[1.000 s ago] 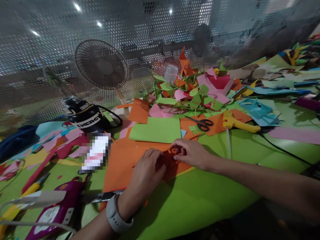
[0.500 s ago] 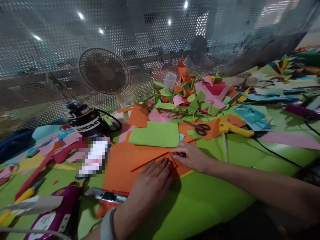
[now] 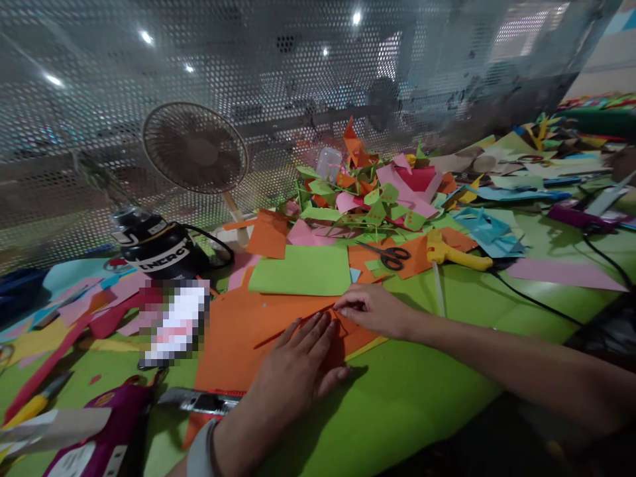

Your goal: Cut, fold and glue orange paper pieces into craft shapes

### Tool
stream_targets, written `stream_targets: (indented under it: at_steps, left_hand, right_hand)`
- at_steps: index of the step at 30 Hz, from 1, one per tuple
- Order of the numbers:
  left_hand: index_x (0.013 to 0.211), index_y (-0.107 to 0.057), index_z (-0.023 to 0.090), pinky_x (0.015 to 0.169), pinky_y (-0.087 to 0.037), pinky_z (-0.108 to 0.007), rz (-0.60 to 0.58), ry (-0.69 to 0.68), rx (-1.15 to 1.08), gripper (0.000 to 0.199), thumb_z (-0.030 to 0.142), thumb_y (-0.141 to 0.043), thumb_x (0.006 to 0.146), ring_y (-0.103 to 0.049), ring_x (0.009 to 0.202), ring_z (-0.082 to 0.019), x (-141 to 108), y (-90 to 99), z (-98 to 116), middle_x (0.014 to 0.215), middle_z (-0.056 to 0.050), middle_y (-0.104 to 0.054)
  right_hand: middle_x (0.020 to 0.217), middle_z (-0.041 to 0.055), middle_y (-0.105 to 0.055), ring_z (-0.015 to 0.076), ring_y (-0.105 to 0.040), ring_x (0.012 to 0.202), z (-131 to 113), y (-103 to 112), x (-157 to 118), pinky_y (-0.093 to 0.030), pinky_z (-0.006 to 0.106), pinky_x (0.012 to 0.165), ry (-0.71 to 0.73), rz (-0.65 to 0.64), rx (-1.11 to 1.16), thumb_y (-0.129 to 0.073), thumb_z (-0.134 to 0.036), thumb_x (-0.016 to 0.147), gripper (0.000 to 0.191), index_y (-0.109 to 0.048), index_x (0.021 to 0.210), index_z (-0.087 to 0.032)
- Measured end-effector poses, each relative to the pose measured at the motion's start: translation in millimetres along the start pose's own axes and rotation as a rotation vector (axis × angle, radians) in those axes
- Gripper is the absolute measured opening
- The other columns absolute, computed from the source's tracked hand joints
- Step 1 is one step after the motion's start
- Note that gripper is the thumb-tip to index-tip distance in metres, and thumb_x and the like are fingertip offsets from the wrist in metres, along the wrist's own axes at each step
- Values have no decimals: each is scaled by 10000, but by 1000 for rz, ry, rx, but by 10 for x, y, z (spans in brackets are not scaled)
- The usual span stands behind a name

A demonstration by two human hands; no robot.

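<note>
An orange paper sheet [image 3: 228, 331] lies on the green table covering. A narrow orange folded piece [image 3: 278, 336] rests on it, partly hidden by my hands. My left hand [image 3: 298, 361] lies spread over this piece, thumb out to the right. At its right end, my right hand [image 3: 370, 310] has its fingers bent together in a pinch on the orange paper's edge. A folded green sheet [image 3: 303, 270] sits just behind my hands. A cutter knife [image 3: 199, 401] lies left of my left wrist.
Scissors [image 3: 392, 255] and a yellow glue gun [image 3: 452, 253] lie behind my right forearm. A fan [image 3: 196, 149], a black bottle [image 3: 159, 248] and heaped paper cutouts [image 3: 377, 192] stand at the back. A purple glue gun [image 3: 106, 424] is front left.
The camera view has shifted slightly. My left thumb has come out to the right, away from the other fingers. My right hand keeps its pinch at the paper.
</note>
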State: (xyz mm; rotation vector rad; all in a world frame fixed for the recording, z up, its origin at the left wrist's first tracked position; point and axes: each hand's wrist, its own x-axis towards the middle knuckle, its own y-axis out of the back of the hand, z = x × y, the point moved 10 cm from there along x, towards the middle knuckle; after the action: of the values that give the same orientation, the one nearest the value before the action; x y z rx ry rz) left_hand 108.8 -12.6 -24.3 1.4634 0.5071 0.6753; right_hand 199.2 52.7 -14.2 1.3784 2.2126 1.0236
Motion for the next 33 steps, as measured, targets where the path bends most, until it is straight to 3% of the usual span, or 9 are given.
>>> stream_targets:
  at_steps: [10, 22, 29, 33]
  left_hand:
    - [1398, -454, 151, 1087, -356, -517, -28, 25, -55, 678, 618, -331, 922, -440, 1319, -300, 7, 10, -23, 1426, -150, -471]
    - [1488, -279, 174, 1106, -311, -512, -30, -18, -34, 792, 682, -340, 883, -366, 1367, -302, -26, -30, 9, 1486, -151, -385]
    - [1415, -403, 90, 1081, -349, -538, -43, 6, 2, 826, 706, -315, 873, -417, 1331, -329, 11, 3, 35, 1442, -198, -433]
    - [1383, -448, 108, 1055, -382, -530, -8, 12, 1, 803, 711, -318, 869, -445, 1304, -341, 10, 53, 37, 1431, -192, -461]
  right_hand:
    - [858, 65, -674, 143, -598, 759, 18, 24, 13, -451, 259, 676, -33, -36, 55, -564, -155, 837, 169, -717, 905, -140]
    - [817, 32, -629, 116, -558, 673, 19, -59, -8, -425, 226, 591, -35, -115, 92, -620, -134, 761, 113, -661, 865, -146]
    - [763, 18, -621, 113, -542, 657, 54, -25, 2, -436, 232, 601, -66, -73, 142, -565, -126, 799, 112, -631, 888, -142]
    - [752, 13, -619, 110, -533, 652, 38, -19, -1, -421, 228, 594, -61, -83, 123, -573, -125, 798, 98, -641, 867, -142]
